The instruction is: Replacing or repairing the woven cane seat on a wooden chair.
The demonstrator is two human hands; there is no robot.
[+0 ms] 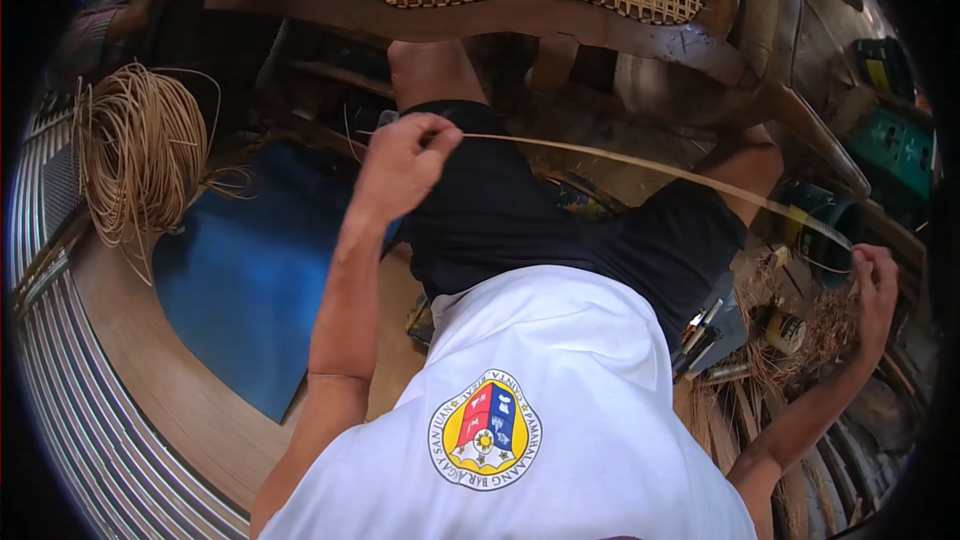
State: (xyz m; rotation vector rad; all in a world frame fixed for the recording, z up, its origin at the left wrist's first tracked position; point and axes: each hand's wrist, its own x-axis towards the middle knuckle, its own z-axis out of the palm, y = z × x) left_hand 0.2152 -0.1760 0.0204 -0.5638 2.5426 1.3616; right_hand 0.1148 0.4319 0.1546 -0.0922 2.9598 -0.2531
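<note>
Above the lap [560,210], we find the strip [700,178] stretched out: left grip [405,162] pinched closed on it, right grip [876,282] likewise; we advise even tension, without twisting or kinking

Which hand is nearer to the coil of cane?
Left. The left hand is to the right of the coil of cane, apart from it; the right hand is much farther away, toward the picture's right edge.
</note>
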